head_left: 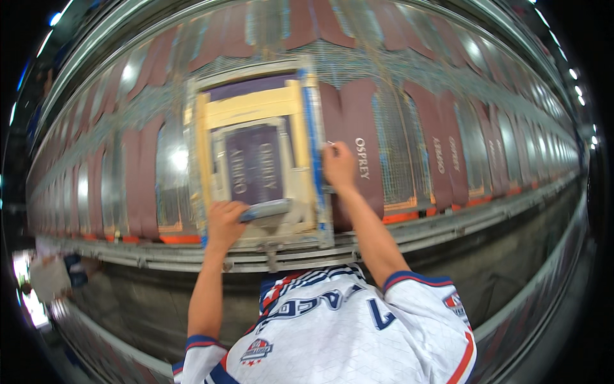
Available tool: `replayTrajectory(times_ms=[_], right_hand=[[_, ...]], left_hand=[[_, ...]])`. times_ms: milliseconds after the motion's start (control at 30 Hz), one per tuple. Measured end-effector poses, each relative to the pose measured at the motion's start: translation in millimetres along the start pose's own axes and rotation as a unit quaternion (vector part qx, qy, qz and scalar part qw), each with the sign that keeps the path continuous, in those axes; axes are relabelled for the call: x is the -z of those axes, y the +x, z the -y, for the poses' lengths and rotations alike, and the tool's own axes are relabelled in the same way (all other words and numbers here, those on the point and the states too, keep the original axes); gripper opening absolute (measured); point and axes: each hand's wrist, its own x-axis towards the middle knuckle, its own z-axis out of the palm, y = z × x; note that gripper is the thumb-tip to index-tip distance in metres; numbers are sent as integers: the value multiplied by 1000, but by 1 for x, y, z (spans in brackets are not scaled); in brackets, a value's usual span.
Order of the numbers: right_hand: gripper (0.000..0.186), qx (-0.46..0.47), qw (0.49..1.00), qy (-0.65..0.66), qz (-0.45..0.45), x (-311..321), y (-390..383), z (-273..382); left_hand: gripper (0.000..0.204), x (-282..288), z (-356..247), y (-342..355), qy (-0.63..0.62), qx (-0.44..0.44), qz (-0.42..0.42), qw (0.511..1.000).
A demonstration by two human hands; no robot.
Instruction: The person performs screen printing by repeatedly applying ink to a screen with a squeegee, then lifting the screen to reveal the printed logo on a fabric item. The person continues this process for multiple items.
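Note:
A screen-printing frame [310, 137] with yellow and blue tape round its border lies over the long table in front of me. Its dark mesh window [254, 163] shows pale lettering. Near the window's lower edge my left hand [225, 223] is closed round the left end of a grey-blue squeegee [267, 210], which rests on the screen. My right hand [340, 166] has its fingers curled at the frame's right edge, closed on it. Just right of that hand lies a maroon fabric panel [361, 144] with light printed lettering.
More maroon panels [142, 173] lie in rows on the shiny table [176, 150], to both sides and behind. A metal rail [441, 225] runs along the table's near edge. Another person [54, 276] is at the far left, beside the aisle floor [137, 288].

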Motion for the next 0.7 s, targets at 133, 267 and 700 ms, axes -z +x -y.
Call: replayTrajectory(times_ms=[133,267,700], right_hand=[[29,-22,998,57,-8,12,13,-20],[29,-28,998,40,-33,-19,-2,-25],[33,41,982,-173,65,-34,20,-12]], left_hand=[[31,1,-37,9,57,6,31,998],[34,8,-9,-23,-5,-45,74,996],[27,-5,81,63,-7,-38,151,988]])
